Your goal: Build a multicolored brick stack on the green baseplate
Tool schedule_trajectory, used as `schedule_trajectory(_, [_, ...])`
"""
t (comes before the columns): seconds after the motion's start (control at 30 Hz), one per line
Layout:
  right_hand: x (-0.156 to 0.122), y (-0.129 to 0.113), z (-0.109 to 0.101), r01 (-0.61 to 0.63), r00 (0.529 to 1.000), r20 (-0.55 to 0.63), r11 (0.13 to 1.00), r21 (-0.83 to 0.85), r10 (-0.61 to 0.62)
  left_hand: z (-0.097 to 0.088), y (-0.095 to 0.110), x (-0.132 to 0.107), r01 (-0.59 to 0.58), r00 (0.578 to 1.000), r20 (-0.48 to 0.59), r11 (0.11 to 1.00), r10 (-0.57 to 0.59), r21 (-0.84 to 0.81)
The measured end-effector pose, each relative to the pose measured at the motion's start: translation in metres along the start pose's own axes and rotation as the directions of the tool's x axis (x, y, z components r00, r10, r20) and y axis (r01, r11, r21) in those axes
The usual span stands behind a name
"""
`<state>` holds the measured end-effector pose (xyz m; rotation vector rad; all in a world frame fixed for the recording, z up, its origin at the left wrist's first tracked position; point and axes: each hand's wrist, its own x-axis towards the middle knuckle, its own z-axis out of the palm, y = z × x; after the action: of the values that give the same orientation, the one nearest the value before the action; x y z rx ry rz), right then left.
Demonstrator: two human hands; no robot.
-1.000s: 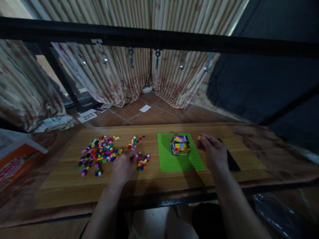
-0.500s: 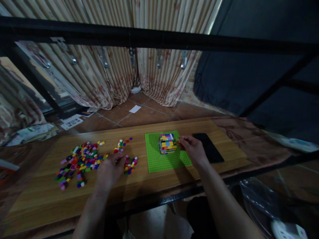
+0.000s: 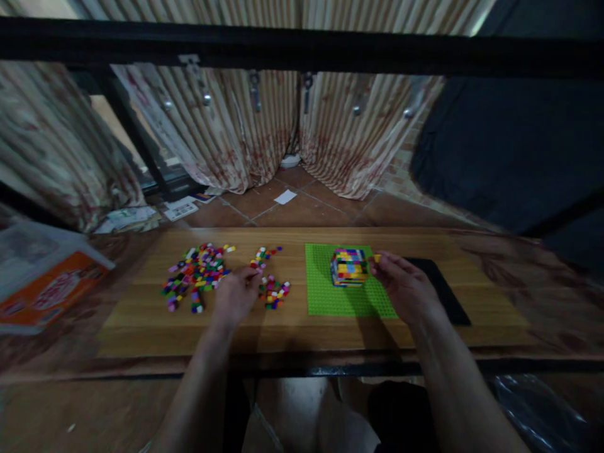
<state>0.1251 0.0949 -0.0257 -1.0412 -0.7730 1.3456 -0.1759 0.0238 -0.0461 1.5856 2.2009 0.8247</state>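
A blocky build of many-coloured toy bricks [image 3: 348,269] stands on a green studded baseplate [image 3: 319,296]. Just right of the build, my right hand [image 3: 408,286] pinches a small yellow toy brick [image 3: 376,258] between thumb and fingertips. My left hand [image 3: 237,292] is closed, its fingertips low over the wooden board between heaps of loose bricks. What those fingers hold, if anything, is too small to make out. The large heap of loose bricks [image 3: 205,267] lies left of that hand, and a smaller cluster [image 3: 276,292] lies to its right.
A black flat panel [image 3: 438,289] lies right of the baseplate, partly behind my right hand. The wooden board [image 3: 292,333] carries everything. At the far left stands a plastic box with an orange label [image 3: 56,289]. A dark metal bar [image 3: 283,47] crosses above, with hooks hanging from it.
The view has swung left, so the board and bricks appear further right and the orange-labelled box shows more. My right hand has drawn slightly away from the build with the yellow toy brick.
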Motion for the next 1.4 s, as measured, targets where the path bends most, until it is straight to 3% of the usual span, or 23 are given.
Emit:
schedule_trajectory(0.17, [-0.016,0.004,0.018,0.102,0.987,0.140,0.987,-0.121,-0.085,-0.004,-0.005,-0.002,0.027,0.999,-0.035,1.000,-0.028,-0.016])
schedule_trajectory(0.3, [-0.041,0.025,0.040,0.123,0.919,0.394,0.931,-0.343,0.024,-0.007,-0.012,-0.003,0.028,0.999,-0.039,1.000,-0.028,-0.010])
schedule_trajectory(0.37, [-0.052,0.041,0.051,0.220,0.871,0.487,0.834,-0.506,0.066,-0.007,-0.016,-0.004,0.017,1.000,-0.017,1.000,-0.018,-0.021])
schedule_trajectory(0.43, [-0.059,0.057,0.061,0.402,0.837,0.547,0.656,-0.639,0.020,-0.007,-0.018,-0.004,0.029,1.000,-0.005,0.999,-0.029,-0.033])
schedule_trajectory(0.53, [-0.063,0.073,0.071,0.577,0.777,0.629,0.426,-0.696,-0.024,-0.010,-0.022,-0.005,0.058,0.998,-0.015,0.997,-0.058,-0.041])
schedule_trajectory(0.6, [-0.064,0.078,0.074,0.629,0.748,0.662,0.367,-0.685,-0.046,-0.015,-0.025,-0.005,0.072,0.997,-0.035,0.997,-0.073,-0.042])
schedule_trajectory(0.87, [-0.059,0.088,0.076,0.720,0.671,0.733,0.333,-0.609,-0.110,-0.053,-0.057,-0.012,0.266,0.944,-0.176,0.959,-0.280,-0.102])
schedule_trajectory(1.07, [-0.050,0.103,0.072,0.737,0.655,0.745,0.322,-0.594,-0.125,-0.082,-0.091,-0.030,0.410,0.858,-0.263,0.897,-0.441,-0.166])
schedule_trajectory(1.23, [-0.048,0.107,0.073,0.714,0.685,0.717,0.315,-0.625,-0.131,-0.085,-0.106,-0.036,0.445,0.868,-0.211,0.893,-0.449,-0.073])
schedule_trajectory(1.4, [-0.050,0.106,0.078,0.695,0.700,0.703,0.348,-0.630,-0.126,-0.076,-0.098,-0.020,0.444,0.847,-0.308,0.895,-0.434,-0.040])
